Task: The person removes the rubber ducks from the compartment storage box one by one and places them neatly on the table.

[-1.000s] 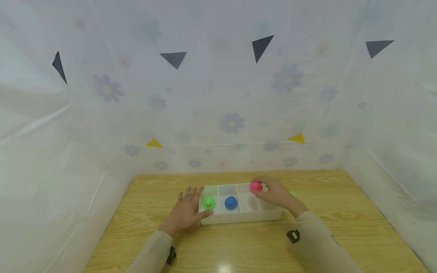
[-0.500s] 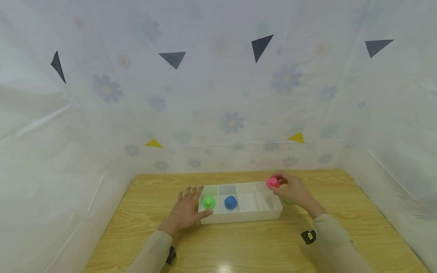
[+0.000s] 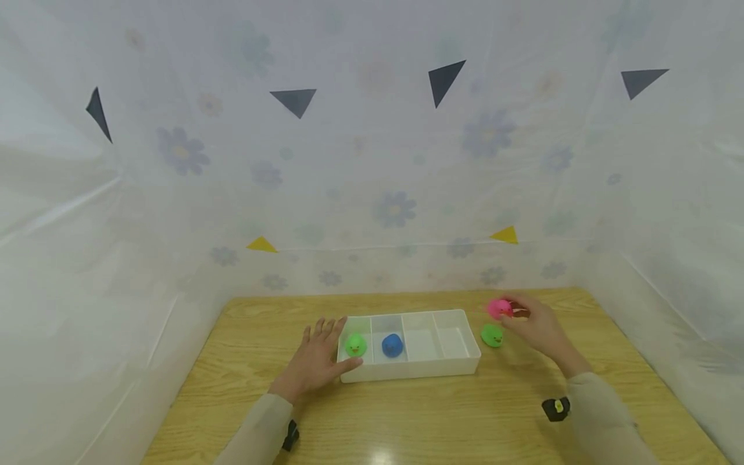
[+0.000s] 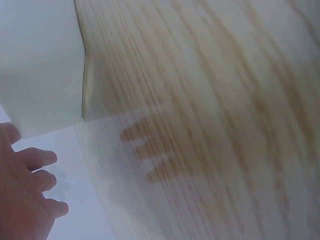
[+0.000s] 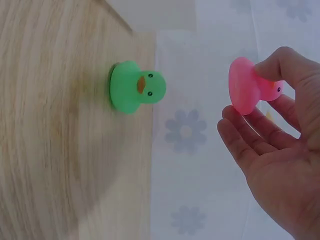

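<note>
My right hand pinches a pink rubber duck between thumb and fingers, held up off the table to the right of the white divided box. Below that duck, a green rubber duck stands on the table just beyond the box's right end. My left hand rests at the box's left end with its fingers spread along the edge. In the leftmost compartment sits another green duck, and a blue duck occupies the one beside it. The two right compartments hold nothing.
The wooden table runs up to a pale floral curtain at the back and on both sides. Dark and yellow triangles are stuck on the curtain.
My right hand has carried the pink duck rightward from above the box to beyond its right end, uncovering the green duck there. The left hand and the box have stayed put.
</note>
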The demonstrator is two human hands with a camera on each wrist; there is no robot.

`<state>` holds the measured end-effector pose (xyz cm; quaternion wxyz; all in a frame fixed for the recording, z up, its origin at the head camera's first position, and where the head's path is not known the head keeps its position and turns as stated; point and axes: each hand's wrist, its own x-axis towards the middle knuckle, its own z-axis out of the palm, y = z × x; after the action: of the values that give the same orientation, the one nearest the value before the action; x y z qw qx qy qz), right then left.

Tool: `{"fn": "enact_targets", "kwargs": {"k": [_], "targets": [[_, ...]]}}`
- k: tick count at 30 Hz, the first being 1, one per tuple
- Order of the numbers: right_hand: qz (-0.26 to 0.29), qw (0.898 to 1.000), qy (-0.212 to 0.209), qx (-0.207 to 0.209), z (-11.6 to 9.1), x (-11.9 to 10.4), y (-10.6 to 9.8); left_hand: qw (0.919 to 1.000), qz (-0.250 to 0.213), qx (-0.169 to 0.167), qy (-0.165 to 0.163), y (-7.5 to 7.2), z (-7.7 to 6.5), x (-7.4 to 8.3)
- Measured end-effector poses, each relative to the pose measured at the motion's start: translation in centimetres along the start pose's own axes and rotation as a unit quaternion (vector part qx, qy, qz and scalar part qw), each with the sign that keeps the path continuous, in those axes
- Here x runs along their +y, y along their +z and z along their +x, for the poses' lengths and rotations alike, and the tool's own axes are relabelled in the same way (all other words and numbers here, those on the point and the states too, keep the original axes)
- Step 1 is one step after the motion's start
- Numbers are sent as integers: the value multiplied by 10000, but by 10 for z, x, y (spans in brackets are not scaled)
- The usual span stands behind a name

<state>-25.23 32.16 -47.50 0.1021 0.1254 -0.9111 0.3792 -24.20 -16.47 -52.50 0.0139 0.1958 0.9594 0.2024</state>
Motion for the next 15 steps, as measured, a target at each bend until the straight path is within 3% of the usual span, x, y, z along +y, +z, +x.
{"fn": "enact_targets", "kwargs": {"k": [15], "targets": [[-191, 9994, 90, 284, -17, 42, -5, 10000, 42, 58, 32, 2, 1, -1]]}}
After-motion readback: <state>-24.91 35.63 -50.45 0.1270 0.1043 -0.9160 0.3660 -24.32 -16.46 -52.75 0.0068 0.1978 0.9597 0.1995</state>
